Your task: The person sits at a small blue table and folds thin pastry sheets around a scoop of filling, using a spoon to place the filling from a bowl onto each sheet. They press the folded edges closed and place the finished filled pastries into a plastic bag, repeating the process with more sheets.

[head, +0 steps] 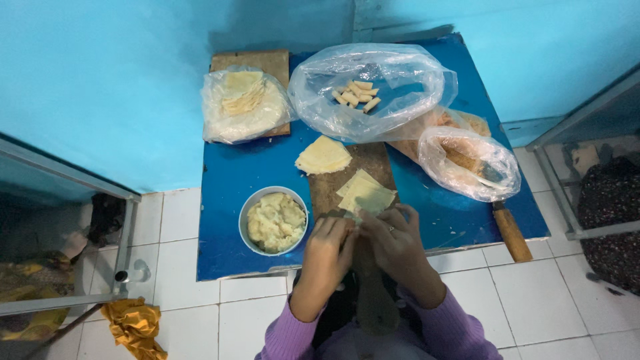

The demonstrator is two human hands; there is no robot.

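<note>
Left hand and right hand both pinched closed on one dough wrapper over wooden board, bowl of filling just left.

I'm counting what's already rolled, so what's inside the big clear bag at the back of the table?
Inside the big clear bag lies a small pile of pale rolled pieces, loose on its bottom. The crumpled plastic blurs the edges, so any pieces beneath the pile, and an exact count, cannot be seen.
</note>
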